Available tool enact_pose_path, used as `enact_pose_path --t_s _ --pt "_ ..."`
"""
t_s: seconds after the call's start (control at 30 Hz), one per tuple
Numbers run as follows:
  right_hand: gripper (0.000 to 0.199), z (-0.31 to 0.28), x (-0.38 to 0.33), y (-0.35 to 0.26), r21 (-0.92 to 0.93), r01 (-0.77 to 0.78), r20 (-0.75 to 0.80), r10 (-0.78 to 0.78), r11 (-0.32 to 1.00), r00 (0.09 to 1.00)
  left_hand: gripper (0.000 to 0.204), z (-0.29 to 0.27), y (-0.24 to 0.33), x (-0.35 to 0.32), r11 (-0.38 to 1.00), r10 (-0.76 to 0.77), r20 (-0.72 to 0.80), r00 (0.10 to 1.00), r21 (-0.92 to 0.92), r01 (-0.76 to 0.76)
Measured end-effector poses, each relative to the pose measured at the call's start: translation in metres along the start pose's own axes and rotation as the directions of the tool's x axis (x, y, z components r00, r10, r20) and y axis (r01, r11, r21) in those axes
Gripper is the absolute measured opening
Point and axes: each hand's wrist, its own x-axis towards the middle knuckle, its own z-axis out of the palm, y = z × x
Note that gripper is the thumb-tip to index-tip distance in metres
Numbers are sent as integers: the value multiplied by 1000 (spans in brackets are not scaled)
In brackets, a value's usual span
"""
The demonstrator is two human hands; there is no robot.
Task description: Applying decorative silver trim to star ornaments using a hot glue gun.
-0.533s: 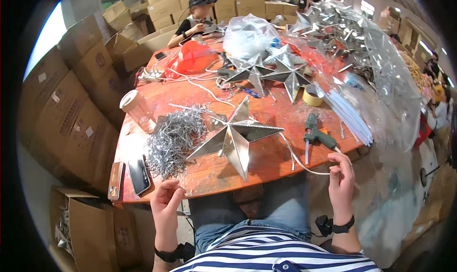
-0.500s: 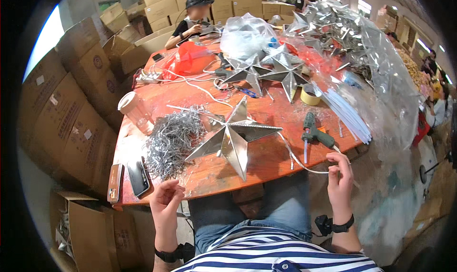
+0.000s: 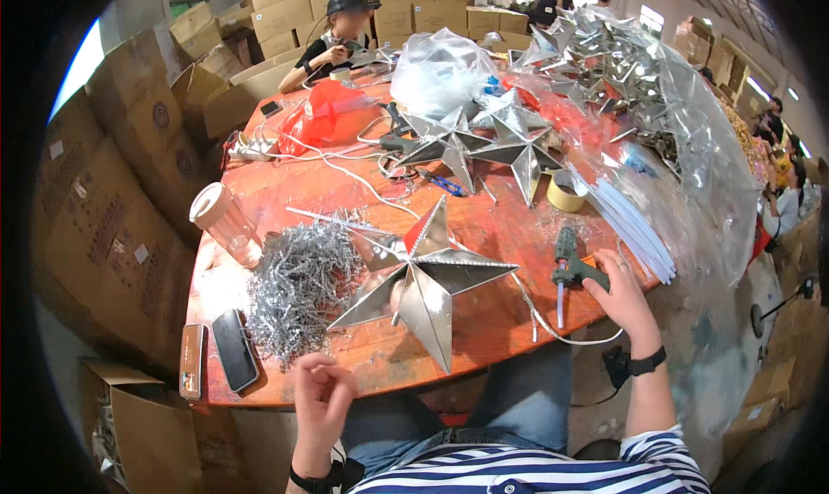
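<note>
Star (image 3: 427, 278) at the table's near edge — glossy, mirror-like silver foil, creased faces. Tinsel heap (image 3: 298, 291) beside it — shiny metallic shreds. Glue gun (image 3: 570, 265) matt green plastic. Table (image 3: 285, 192) smooth, worn orange-brown wood. Cup (image 3: 226, 222) ribbed plastic.

Your right hand (image 3: 623, 294) is wrapped around the handle of a dark green glue gun (image 3: 570, 265), which lies flat on the orange table with its nozzle end away from your fingers and a white cord trailing off toward you. The big silver foil star (image 3: 423, 280) sits just past your left hand's (image 3: 321, 397) curled fingertips, points splayed out, nearest point aimed at you.
</note>
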Motion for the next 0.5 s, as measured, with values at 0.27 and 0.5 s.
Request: enact_pose_path --t_s 0.27,0.5 --pt "35 -12 35 -10 -165 205 176 -176 965 969 22 42 10 23 953 -67 406 911 295 -62" --pt "49 -28 38 -25 813 -10 -97 152 582 984 28 32 -3 33 854 123 575 809 354 -381"
